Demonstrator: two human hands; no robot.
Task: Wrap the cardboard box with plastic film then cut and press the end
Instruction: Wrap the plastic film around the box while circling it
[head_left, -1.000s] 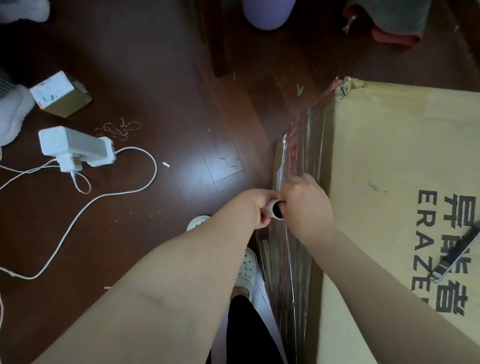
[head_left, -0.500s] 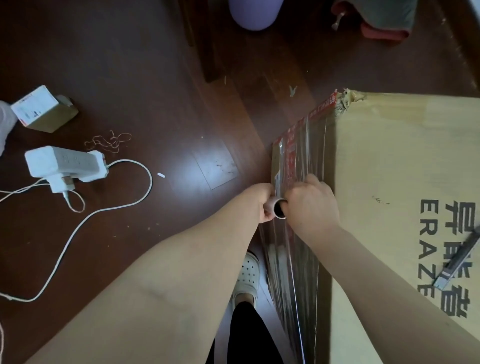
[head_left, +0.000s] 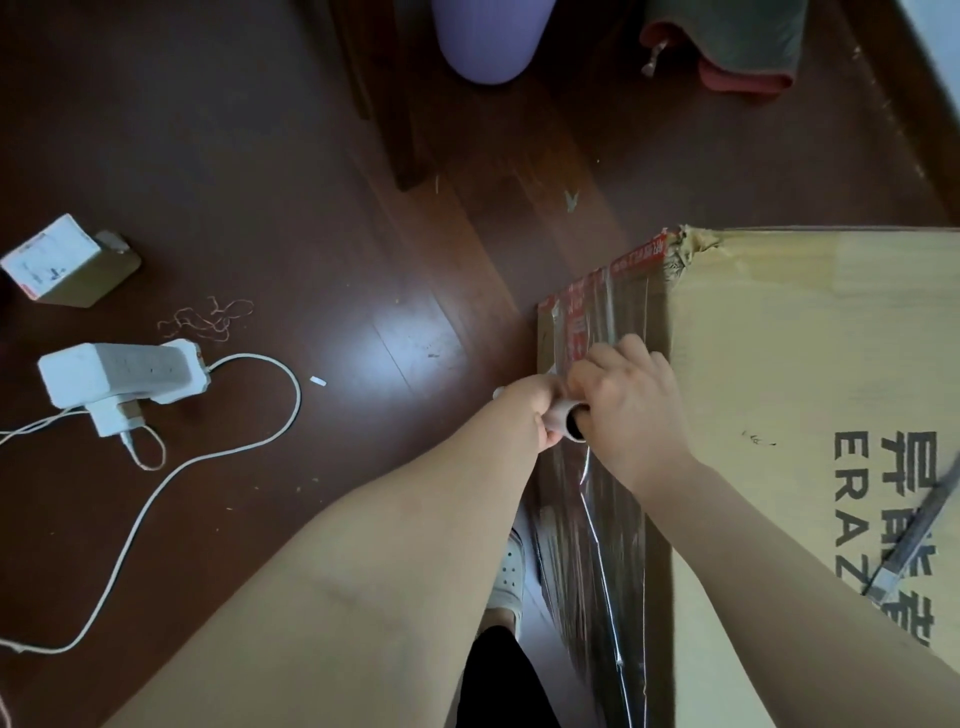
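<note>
Hands: left hand (head_left: 537, 410) and right hand (head_left: 631, 410) both grip the film roll (head_left: 569, 422).
Box (head_left: 810, 364): at 3 o'clock, film (head_left: 597, 545) on its side.

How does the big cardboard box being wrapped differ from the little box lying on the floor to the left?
The cardboard box is far larger, running out of frame; the small box shows whole. The big one is plain tan with dark printed lettering; the small one has a white labelled face. Plastic film covers the big box's side, held by both hands at the roll, while the small box lies bare and untouched. Both are cardboard and rest on the dark wooden floor.
</note>
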